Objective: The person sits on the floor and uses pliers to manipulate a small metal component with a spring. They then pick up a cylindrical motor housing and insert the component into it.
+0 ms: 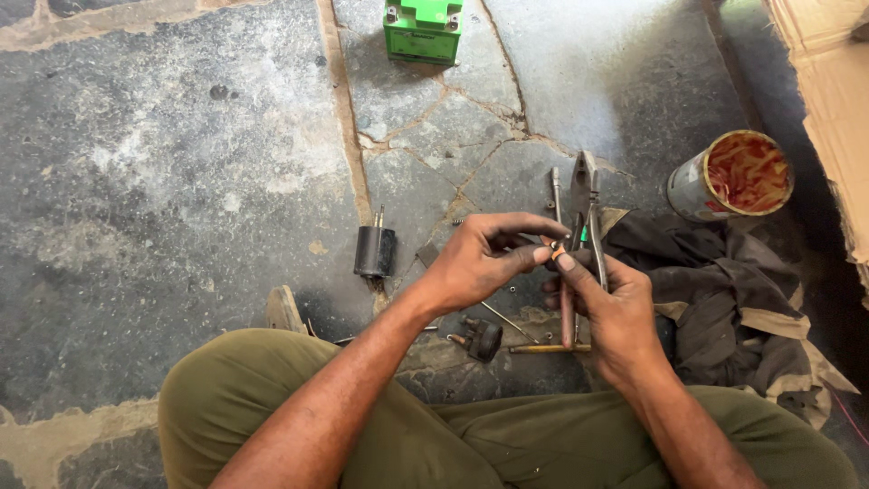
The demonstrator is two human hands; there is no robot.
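Seated worker over a cracked stone floor [181, 181], grey slabs with sandy mortar seams. The left hand [480, 263] is curled, thumb and forefinger pinched on a small orange piece [558, 251] at the fingertips. The right hand [615, 312] is closed around the handles of steel pliers [584, 195], whose dull metal nose points away from the body, above both hands; its thumb tip touches the orange piece as well. The piece sits between the two hands, just beside the pliers' handles.

On the floor: a black cylindrical part [375, 250] with two thin prongs, left of the hands; a green box-shaped battery [422, 32] at the top edge; a round metal tin [731, 177] with reddish contents; a crumpled dark cloth [715, 281] at right; a slim metal rod [556, 190] beside the pliers.
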